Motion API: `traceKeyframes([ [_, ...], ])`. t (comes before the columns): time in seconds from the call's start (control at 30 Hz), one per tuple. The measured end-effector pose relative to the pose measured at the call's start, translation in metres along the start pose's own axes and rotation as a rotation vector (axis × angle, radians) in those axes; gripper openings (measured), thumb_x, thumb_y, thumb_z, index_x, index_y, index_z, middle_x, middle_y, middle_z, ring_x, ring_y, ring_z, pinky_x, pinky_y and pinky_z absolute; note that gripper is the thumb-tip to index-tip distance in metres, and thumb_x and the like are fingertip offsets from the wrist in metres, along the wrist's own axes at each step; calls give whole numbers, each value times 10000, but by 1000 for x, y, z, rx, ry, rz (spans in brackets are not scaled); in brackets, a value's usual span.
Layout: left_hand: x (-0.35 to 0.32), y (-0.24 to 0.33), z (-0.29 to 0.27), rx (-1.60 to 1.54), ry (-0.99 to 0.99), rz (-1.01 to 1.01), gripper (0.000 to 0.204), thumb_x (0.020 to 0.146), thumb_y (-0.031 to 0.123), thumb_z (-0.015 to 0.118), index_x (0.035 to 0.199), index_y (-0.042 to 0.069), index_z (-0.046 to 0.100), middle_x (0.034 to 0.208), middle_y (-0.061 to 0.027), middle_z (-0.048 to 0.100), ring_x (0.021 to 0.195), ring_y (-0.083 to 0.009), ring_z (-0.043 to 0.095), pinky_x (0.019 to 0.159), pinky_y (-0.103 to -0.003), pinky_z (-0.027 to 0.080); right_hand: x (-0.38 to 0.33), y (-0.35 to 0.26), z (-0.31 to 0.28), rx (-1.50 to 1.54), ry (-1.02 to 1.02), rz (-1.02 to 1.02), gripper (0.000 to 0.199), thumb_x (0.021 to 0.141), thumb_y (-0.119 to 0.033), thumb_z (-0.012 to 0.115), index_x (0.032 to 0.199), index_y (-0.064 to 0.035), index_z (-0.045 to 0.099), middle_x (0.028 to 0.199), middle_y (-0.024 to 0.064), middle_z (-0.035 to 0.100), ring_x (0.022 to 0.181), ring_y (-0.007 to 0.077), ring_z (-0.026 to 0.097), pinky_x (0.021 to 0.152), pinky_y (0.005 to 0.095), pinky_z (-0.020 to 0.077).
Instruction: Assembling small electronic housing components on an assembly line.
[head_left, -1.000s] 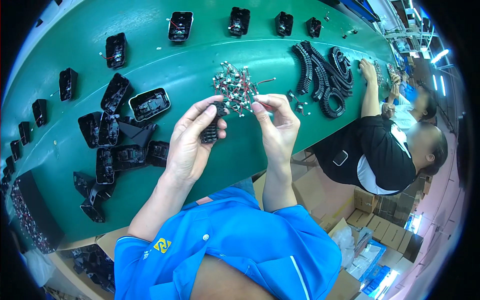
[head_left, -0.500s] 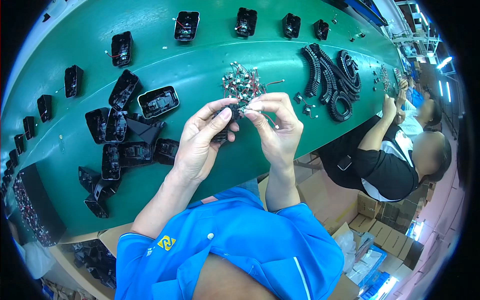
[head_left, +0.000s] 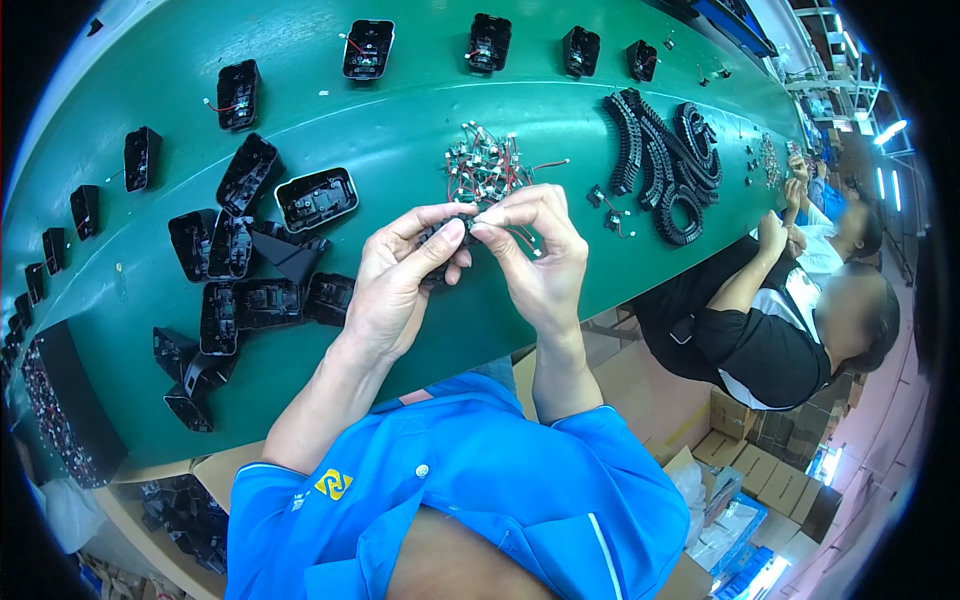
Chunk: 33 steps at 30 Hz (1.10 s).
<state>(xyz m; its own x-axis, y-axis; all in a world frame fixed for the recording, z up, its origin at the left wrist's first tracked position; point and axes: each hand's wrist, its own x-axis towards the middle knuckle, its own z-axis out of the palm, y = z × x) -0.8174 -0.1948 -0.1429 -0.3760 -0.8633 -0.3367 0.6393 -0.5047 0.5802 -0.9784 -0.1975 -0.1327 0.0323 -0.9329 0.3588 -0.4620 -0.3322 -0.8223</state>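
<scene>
While both my forearms reach up over the near edge of the green counter, my left hand is curled around a small black plastic housing, thumb and forefinger pinched closed on its upper end; most of the part is hidden behind my fingers. My right hand meets it from the other side, fingertips closed on a small white connector at the top of the housing, with thin red wires trailing out beneath the fingers. The housing is held above the counter, not resting on it, just in front of the pile of small wired components, red and white leads tangled together.

To my left lies a loose heap of black housings, some shell-side up, one open tray-shaped housing sitting apart at the top of the heap. A row of single black housings is spaced along the far side of the counter, several with red wires showing. To the right of the wired pile lie curved stacks of black ribbed parts. A dark tray of small parts sits at the near left corner.

A second person in a black and white shirt sits at my right, hands up at the counter edge.
</scene>
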Motion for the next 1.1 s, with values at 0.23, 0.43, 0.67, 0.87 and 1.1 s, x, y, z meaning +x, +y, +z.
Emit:
traceKeyframes([
  [0.23,0,-8,10,46,-25,-6,272,975,96,619,1234,15,606,933,-69,626,770,-81,570,643,-189,458,-22,5,-1,268,36,73,215,778,13,775,940,-54,650,1015,82,664,932,190,608,804,301,489],
  [0.43,1,-12,7,78,32,-43,280,985,101,603,1251,17,585,968,-78,625,778,-84,579,634,-193,464,-38,16,-25,67,213,214,230,796,11,768,978,-53,642,1080,94,678,850,158,618,744,262,490],
  [0.67,2,-10,7,13,73,-49,266,994,115,587,1242,20,590,994,-92,623,775,-90,580,625,-198,471,-41,48,-70,-507,365,389,263,820,-23,758,1063,-51,663,1038,43,676,712,132,565,682,236,463],
  [0.87,1,-5,10,-81,115,-22,258,994,116,582,1232,18,600,1014,-104,625,776,-92,581,620,-201,474,-21,35,-55,-794,441,71,267,819,-53,748,1073,-109,687,992,38,635,813,161,532,734,268,440],
  [1.1,3,-7,4,-120,84,-46,253,994,107,577,1228,15,608,1006,-101,625,779,-92,581,617,-198,477,19,34,-27,-955,138,-29,229,807,-75,731,1026,-137,703,971,17,640,968,197,512,966,406,313],
])
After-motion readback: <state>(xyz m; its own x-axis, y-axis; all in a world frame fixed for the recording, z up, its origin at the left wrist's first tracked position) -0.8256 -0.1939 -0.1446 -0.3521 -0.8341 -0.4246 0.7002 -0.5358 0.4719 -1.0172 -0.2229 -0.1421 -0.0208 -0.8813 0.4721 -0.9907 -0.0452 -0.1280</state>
